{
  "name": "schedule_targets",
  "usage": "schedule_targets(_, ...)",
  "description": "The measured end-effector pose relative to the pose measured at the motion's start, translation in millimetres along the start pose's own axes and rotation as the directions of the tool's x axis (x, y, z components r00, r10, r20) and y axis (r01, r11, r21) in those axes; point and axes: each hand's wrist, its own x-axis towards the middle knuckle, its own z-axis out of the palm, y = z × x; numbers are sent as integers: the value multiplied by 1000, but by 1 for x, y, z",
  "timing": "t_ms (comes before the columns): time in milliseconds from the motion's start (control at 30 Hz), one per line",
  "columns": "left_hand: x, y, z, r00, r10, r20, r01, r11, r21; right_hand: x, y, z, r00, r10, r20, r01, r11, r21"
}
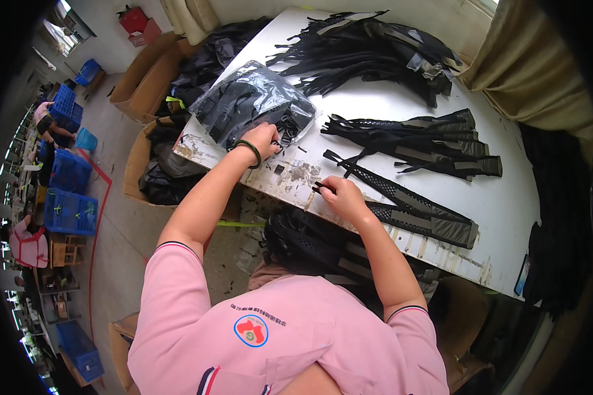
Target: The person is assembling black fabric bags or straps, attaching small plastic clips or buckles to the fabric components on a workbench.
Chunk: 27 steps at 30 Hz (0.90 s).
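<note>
Left hand reached into the mouth of a clear plastic bag of black buckles, fingers curled around small parts near the white table edge. Right hand pinched the tip of a black mesh strap lying flat. The strap looked light, limp and floppy; best gripped at its webbing end.

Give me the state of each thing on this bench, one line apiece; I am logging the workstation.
Left hand: reaching into the clear plastic bag's mouth, fingers on small black parts.
Right hand: pinching a strap end at the table edge.
Clear plastic bag: open, lying flat, full of black parts.
Mesh strap: laid flat, one end in the right hand.
Strap stack: lying flat, untouched.
Strap pile: loose, tangled heap.
Table: white top, worn at the near edge.
</note>
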Motion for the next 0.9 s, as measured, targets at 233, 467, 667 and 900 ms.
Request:
schedule_targets(233,-43,53,4,981,87,176,140,316,-938,-11,2,-12,996,-88,-5,84,926,368)
schedule_targets(467,-79,85,45,892,337,300,416,-355,-837,-25,-9,-32,983,-179,41,137,861,490)
schedule_targets(667,-77,90,60,884,356,303,442,-423,-791,-31,-6,-37,973,-208,97,98,759,644)
schedule_targets(900,-80,104,67,887,372,272,440,-509,-739,-33,-3,-36,971,-217,98,104,755,647)
